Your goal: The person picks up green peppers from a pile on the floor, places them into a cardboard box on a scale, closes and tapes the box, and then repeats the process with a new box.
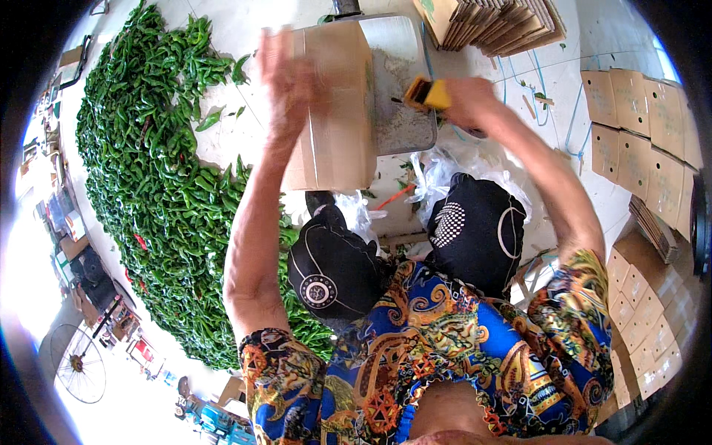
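Inspecting the work from above, we find the brown carton (337,111) between the two grips, just beside and partly under the left grip (285,85) and a little left of the right grip (475,104). We record the right grip as clenched around a yellow hand tool (437,94), its dark end pointing toward the carton without reaching it; we judge it to be a tape dispenser, though its detail is too small to confirm. We note the left grip unclenched and holding nothing, fingers extended over the carton's left edge; motion blur prevents us from telling whether the palm bears on the cardboard. Between carton and right grip lies an exposed part of a metal pan (404,74), scattered with debris; clear plastic bags (437,170) gather nearer the person than the right grip. Green peppers (163,215) are heaped left of the left grip, and folded cartons (504,26) stand beyond the right grip. For sound handling, we recommend a flat, steady left palm on the carton against sliding, fingers well clear of the tool's dark end, and a firm but relaxed right wrist so that the tool meets the cardboard squarely.
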### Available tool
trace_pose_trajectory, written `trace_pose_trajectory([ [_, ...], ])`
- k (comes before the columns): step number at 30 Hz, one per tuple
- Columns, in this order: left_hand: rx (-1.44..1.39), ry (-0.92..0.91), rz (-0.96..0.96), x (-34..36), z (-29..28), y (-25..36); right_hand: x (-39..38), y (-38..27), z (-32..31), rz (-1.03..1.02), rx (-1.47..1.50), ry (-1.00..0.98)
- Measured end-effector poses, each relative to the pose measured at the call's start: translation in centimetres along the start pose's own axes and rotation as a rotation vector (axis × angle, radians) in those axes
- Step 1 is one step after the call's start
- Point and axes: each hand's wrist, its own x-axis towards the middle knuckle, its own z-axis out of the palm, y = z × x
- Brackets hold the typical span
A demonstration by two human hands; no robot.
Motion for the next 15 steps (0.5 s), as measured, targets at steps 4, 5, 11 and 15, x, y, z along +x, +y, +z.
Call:
trace_pose_trajectory([
  [4,-0.237,-0.062,-0.56,-2.1,-3.4,-0.5,-4.2,2.8,-3.8,-0.015,0.546,0.13],
  [5,-0.463,-0.249,-0.825,-3.2,-3.1,0.1,-4.5,2.6,-4.7,-0.093,0.725,0.122],
  [11,-0.198,-0.293,0.062,-6.1,4.5,6.1,-3.4,-0.3,-10.1,-0.476,1.143,0.124],
  [15,0.136,-0.537,0.293,-6.0,6.4,7.8,-2.3,0.3,-11.4,-0.26,0.931,-0.002],
])
